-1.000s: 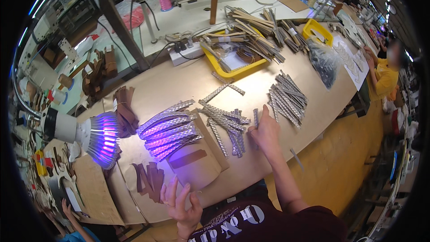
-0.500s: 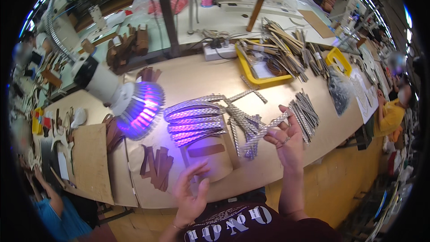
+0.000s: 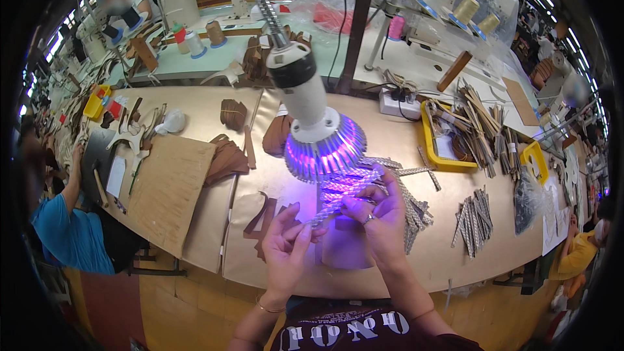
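Observation:
A silvery braided strip stretches between my two hands under the glowing purple lamp. My right hand, with a ring on one finger, pinches it toward its far end. At the near end, the thumb and fingers of my left hand close on the strip. Just beyond my right hand lies a loose pile of similar braided strips, partly hidden by that hand. More strips sit lit in purple behind the held one, largely covered by lamp and fingers. Brown flat strips rest beside my left hand.
A bundle of braided strips lies to the right. Behind it stands a yellow tray with thin strips heaped alongside. A brown board covers the left table. A white power strip sits at the back. Co-workers are at both sides.
The view has swung left, so the table appears shifted right. My right hand has brought the strip from the pile to under the lamp, and my left hand has closed on its near end.

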Demonstrator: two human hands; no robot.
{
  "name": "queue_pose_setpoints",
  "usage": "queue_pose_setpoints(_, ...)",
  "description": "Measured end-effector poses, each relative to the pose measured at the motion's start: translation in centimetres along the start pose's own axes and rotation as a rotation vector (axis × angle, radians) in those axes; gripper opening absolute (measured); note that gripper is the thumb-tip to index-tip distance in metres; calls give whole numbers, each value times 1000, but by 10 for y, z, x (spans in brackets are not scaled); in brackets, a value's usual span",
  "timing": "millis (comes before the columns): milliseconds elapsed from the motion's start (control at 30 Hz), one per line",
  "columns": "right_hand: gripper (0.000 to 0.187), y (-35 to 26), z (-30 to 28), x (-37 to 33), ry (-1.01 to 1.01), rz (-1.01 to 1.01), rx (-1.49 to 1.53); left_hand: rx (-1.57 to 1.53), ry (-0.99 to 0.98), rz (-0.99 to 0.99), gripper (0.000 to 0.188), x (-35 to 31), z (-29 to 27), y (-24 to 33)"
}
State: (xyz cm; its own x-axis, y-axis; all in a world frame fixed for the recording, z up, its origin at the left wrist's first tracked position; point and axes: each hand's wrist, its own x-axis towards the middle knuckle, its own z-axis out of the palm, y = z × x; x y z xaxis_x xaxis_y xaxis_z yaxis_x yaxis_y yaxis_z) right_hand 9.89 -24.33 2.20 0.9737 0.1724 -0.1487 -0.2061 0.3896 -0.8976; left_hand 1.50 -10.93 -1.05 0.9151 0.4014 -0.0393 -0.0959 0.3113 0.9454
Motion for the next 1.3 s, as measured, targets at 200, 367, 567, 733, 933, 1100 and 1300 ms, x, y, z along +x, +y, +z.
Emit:
queue_pose_setpoints(200,88,-13,-9,-14,195,-529,-710,-13,-94,-46,37,-2,-11,-2)
queue_pose_setpoints(367,56,-52,-29,-48,-188,-692,-1778,-75,-378,-181,30,-9,0,-2)
queue_pose_setpoints(567,15,-32,-44,-37,-260,-164,-1328,285,-96,-8,18,-8,8,-33)
queue_pose_setpoints(733,18,-24,-52,-21,-221,21,-1106,388,118,40,24,-3,17,-60)
queue_pose_setpoints(933,16,-19,-49,-9,-351,93,-1020,317,39,102,25,-8,22,-62)
queue_pose_setpoints(1100,17,-25,-45,-8,-476,-111,-1235,-151,-7,-293,27,-8,14,-54)
queue_pose_setpoints(1300,13,-24,-31,-12,-424,-185,-1451,-323,21,-333,46,-6,11,-48)
